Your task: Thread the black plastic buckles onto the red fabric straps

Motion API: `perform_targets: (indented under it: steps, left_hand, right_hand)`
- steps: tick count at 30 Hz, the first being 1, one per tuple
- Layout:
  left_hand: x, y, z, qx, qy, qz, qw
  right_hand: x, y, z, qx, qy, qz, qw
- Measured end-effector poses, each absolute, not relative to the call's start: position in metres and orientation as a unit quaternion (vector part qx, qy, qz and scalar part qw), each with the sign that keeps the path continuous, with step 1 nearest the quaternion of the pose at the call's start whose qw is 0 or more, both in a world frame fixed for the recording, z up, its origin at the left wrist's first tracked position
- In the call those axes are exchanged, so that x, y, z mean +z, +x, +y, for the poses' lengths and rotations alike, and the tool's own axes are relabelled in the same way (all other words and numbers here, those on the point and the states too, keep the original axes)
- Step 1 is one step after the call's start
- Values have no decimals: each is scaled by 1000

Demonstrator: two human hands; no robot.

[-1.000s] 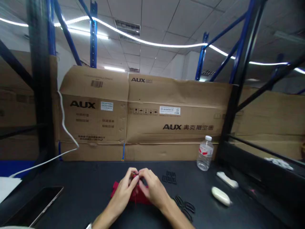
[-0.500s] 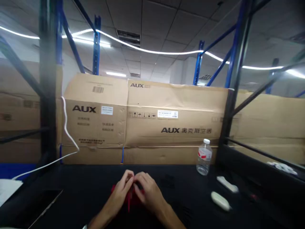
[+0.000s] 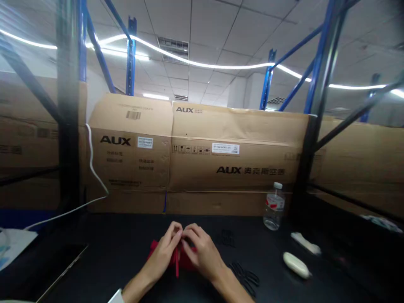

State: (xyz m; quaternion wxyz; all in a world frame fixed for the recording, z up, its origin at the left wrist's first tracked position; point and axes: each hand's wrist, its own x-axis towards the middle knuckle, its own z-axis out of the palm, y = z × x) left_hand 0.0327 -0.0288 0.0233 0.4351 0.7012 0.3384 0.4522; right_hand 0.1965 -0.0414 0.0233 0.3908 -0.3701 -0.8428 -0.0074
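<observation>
jointly pinching narrow red strip (image 3: 176,264) with left hand (image 3: 163,251) and right hand (image 3: 202,251). held above soft red cloth (image 3: 187,261), likely for control.

Head-worn camera, looking forward and down across the black tabletop (image 3: 126,235), cardboard wall (image 3: 195,168) ahead; single view
</observation>
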Motion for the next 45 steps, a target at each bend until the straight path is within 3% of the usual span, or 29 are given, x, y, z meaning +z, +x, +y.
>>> perform_targets:
  steps: [11,20,33,45]
  left_hand:
    - [18,34,-19,434,702,345,447]
    - [21,34,-18,421,700,313,484]
    - [17,22,-3,438,721,330,423]
    - [13,27,-4,428,720,320,443]
  right_hand:
    - [28,202,-45,123,-342,-822,438]
    - [28,208,-45,17,-401,-832,384]
    - [23,215,-37,55,-348,-874,335]
    - [33,221,-41,99,-318,-878,343]
